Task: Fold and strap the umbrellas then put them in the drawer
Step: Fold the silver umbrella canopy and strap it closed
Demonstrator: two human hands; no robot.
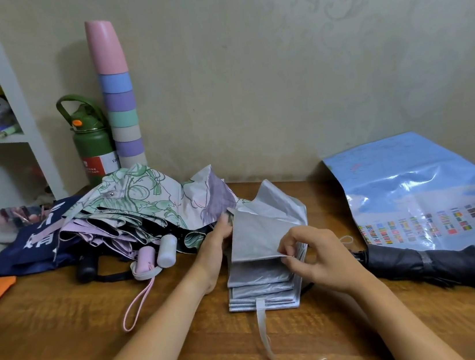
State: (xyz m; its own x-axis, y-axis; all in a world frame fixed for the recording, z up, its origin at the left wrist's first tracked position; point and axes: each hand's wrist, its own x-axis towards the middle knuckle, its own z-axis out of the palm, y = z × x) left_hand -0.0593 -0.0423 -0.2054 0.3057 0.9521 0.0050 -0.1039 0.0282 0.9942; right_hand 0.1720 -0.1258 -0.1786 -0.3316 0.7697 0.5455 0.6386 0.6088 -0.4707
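Folding silver umbrella point(264, 270) on table point(69, 338).
Our right hand point(316, 260) pinches a panel edge; left hand point(215, 249), fingers straight, presses its side.

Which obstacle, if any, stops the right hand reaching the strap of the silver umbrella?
Probably none: the strap lies loose on bare table, just below the right hand, which now pinches a fold of the silver umbrella.

Bare wooden table point(69, 338) front-left
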